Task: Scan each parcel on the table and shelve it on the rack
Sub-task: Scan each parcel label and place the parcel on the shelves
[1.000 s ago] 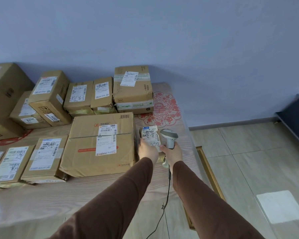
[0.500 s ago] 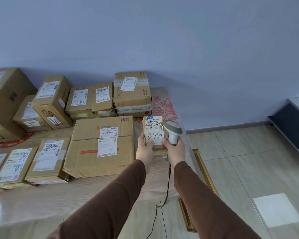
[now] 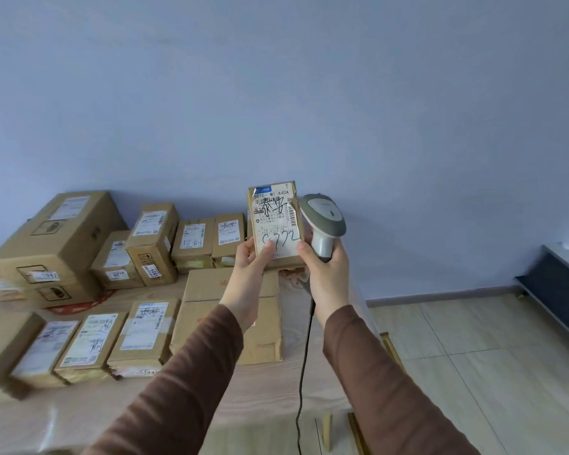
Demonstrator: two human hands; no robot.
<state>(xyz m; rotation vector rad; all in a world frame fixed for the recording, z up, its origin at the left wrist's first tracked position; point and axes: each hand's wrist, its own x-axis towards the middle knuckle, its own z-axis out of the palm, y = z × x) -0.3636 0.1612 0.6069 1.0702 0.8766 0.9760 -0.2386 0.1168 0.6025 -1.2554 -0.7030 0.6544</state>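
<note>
Up it comes: the two brown sleeves reach forward, and the left hand (image 3: 248,257) has lifted the small flat brown cardboard parcel with the white scribbled-on label (image 3: 275,224) clear off the table, thumb pressed across the label's lower edge and fingers curled behind it. A second ago that parcel sat low, just above the tabletop; now it stands upright at chest level against the wall, label facing the camera. Just beside it, the right hand (image 3: 326,267) is wrapped tight round the handle of the grey-and-white corded barcode scanner (image 3: 324,221), whose head sits right at the parcel's right edge; its black cable dangles toward the floor. My read: the scan is happening or just done, and shelving this one comes next, though no rack is in view. Below the hands, the pale wood-grain table (image 3: 270,399) carries the large flat brown carton (image 3: 270,323) and a row of labelled brown boxes (image 3: 89,343) to the left. Farther back, more stacked cartons (image 3: 151,244) line the blue-grey wall, all waiting their turn.
</note>
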